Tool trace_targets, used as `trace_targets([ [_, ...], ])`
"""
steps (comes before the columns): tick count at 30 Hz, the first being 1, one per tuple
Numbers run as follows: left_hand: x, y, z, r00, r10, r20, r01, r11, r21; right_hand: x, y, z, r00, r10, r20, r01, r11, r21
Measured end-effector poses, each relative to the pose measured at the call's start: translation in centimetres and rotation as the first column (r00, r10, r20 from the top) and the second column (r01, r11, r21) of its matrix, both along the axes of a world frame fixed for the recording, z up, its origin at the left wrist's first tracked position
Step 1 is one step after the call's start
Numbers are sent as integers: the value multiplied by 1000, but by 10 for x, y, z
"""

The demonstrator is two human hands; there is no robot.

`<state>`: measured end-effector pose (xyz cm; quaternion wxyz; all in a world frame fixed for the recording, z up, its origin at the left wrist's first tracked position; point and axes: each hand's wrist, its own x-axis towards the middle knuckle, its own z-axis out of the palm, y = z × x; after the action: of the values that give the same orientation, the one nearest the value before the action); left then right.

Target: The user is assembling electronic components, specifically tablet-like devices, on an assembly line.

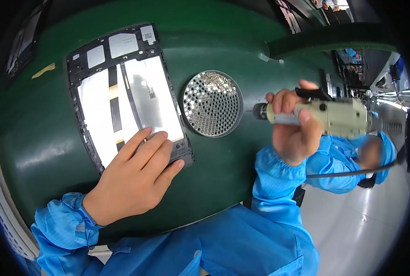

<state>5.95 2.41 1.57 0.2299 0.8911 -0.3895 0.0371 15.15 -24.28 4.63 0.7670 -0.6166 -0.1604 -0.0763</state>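
Note:
A tablet chassis (145,96) with a black frame and a silvery-white inner plate lies on the green mat. My left hand (133,177) rests over its near end, fingers stretched out and touching it. In my right hand (294,124) is a pale green electric screwdriver (345,117), held sideways above the bench with its nose to the left. Between the chassis and the screwdriver stands a round metal screw tray (212,103) full of holes. Small screws fill many holes and are heaped at its far side.
A yellowish scrap (43,70) lies at the far left, near another dark panel (24,41). A green padded bar (329,41) crosses the far right. A dark cable (352,174) hangs below the screwdriver. Another person in blue (338,161) sits at right.

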Motion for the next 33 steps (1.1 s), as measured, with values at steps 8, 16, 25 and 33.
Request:
trace_targets([
  [8,7,-4,-2,996,71,-44,-74,995,-66,-2,41,-5,990,94,102,-94,996,-6],
  [16,8,-7,-8,990,121,-67,-124,992,-41,-2,41,-15,993,119,25,-118,992,-35],
  [25,7,-7,-9,991,125,-44,-127,991,-41,-1,43,-19,992,121,42,-118,991,-59],
  [33,7,-7,-7,992,125,-32,-127,990,-54,-1,44,-19,989,134,55,-132,990,-41],
])
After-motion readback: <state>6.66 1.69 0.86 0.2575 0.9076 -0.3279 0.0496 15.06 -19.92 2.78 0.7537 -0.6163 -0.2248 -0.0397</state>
